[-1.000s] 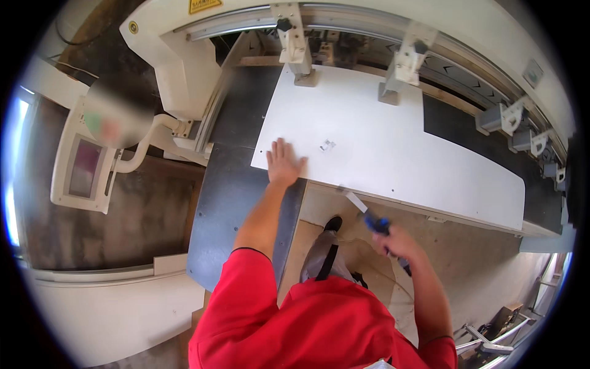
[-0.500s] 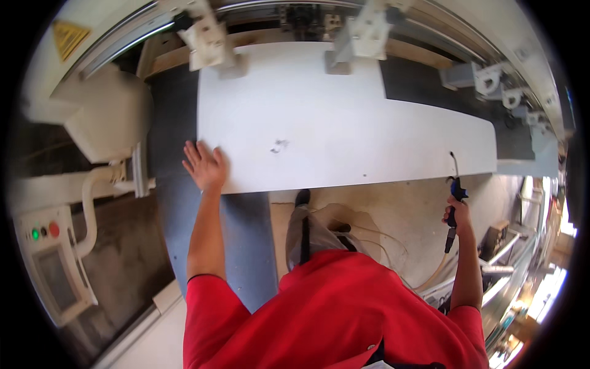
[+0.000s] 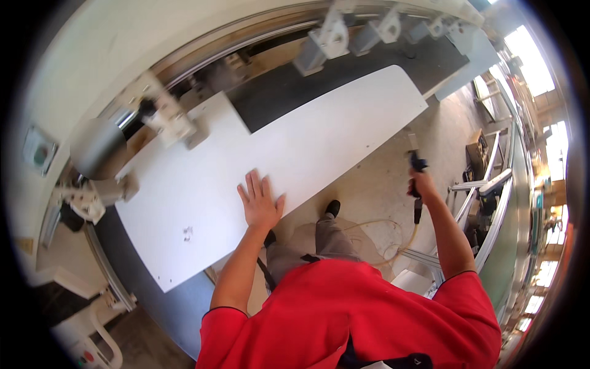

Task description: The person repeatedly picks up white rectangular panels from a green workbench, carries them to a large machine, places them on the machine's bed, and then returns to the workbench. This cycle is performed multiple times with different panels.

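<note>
A large white panel (image 3: 319,144) with a stepped cut-out lies on the dark machine bed (image 3: 276,101). My left hand (image 3: 260,202) rests flat on the panel near its front edge, fingers spread. Dark smudges (image 3: 187,234) mark the white surface to the left of that hand. Off the panel's right front side, my right hand (image 3: 421,184) is wrapped round an air blow gun (image 3: 418,163) with a dark blue body. Its nozzle points away from me and is blurred. A yellowish hose (image 3: 410,238) runs from the gun's lower end down to the floor.
White clamps (image 3: 166,117) reach over the panel's far left part, and more grey clamp blocks (image 3: 326,43) line the rail behind it. A metal frame (image 3: 491,184) stands at the right. A control box with buttons (image 3: 89,357) sits at the lower left.
My view has turned to the right. My left hand has shifted from the panel's left edge to farther right along its front. The blow gun has swung clear of the panel's edge.
</note>
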### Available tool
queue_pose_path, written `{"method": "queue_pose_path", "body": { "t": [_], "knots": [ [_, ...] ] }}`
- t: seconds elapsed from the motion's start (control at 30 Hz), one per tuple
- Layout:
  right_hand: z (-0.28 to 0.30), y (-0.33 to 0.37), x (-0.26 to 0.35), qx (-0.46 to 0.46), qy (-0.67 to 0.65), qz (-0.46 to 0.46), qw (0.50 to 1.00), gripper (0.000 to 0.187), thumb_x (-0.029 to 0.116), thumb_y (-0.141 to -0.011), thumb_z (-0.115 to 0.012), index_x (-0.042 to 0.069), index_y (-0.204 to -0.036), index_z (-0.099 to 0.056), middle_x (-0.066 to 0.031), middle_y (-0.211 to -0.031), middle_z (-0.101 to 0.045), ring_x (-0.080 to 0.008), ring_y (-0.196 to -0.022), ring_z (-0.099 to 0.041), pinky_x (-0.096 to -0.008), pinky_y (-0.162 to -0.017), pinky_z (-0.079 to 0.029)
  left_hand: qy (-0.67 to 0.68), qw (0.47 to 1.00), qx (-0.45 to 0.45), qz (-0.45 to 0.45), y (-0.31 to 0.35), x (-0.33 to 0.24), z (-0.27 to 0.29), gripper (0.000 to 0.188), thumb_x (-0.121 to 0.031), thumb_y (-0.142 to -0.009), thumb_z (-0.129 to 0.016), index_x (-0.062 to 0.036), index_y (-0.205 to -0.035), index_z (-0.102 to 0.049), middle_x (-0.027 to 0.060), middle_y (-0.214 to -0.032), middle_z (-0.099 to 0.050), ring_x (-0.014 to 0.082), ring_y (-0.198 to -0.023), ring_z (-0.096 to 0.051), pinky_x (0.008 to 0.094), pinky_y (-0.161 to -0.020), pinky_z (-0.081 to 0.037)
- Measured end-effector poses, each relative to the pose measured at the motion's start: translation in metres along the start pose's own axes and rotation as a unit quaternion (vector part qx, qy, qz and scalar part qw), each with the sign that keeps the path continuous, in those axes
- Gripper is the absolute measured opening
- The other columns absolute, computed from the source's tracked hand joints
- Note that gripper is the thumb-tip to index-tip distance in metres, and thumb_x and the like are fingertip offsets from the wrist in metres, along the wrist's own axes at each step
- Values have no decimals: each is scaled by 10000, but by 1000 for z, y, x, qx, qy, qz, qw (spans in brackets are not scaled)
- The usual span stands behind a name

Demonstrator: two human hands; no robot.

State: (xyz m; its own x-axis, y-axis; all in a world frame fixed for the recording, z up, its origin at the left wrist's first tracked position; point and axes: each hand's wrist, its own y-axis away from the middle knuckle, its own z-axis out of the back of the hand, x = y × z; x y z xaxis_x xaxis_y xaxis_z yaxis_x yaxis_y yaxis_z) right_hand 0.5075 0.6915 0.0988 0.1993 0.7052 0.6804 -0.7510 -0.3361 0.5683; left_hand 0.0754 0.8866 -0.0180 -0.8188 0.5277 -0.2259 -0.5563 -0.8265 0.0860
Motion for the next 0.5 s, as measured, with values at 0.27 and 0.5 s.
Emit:
{"method": "queue_pose_path", "body": {
  "t": [0.27,0.5],
  "knots": [
    [126,-164,19,-54,-79,-13,995,184,171,-905,-611,53,-822,-496,-49,-599,-502,-178,-489,-527,-370,-450,-482,-23,994,66,-82,-117,-159,-14,843,-597,-913,-385,22,-1473,-271,247,-1576,-31,374,-1470,27,581,-1145,37],
    [181,-215,37,97,-60,12,993,199,202,-919,-601,61,-851,-478,-37,-618,-489,-175,-480,-522,-349,-474,-482,-10,987,58,-150,-217,-300,-40,888,-639,-874,-437,-10,-1480,-278,231,-1581,-40,347,-1475,29,580,-1146,57]
  ]
}}
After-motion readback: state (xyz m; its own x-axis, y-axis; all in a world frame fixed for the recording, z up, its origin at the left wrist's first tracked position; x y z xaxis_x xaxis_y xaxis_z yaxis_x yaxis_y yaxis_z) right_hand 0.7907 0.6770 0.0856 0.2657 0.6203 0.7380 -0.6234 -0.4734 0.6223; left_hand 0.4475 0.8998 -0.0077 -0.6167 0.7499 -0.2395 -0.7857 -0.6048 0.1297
